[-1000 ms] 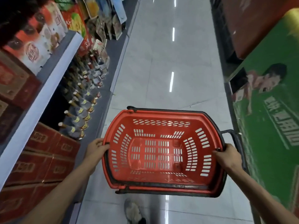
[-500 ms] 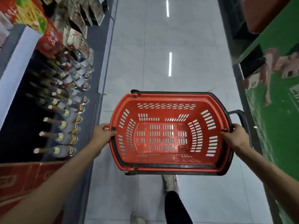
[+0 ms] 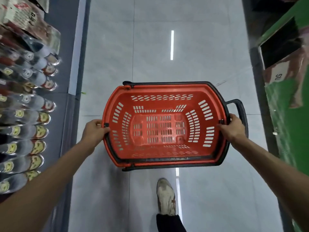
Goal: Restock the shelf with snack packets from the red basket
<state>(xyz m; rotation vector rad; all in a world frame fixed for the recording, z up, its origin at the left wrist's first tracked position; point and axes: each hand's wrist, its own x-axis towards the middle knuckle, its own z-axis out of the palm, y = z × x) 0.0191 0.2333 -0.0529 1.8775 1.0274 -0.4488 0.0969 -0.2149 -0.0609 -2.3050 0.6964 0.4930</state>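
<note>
My bare left arm and right arm stretched forward, left grip curled over the left rim of the basket, right grip clasping its right rim

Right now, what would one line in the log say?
left hand: grips left rim | right hand: grips right rim | red basket: empty, held above floor | bottles: lined up at left

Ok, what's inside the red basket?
No packets: the red basket shows only its bare slotted floor and walls. The left hand and right hand grip its side rims; nothing covers the inside.
</note>
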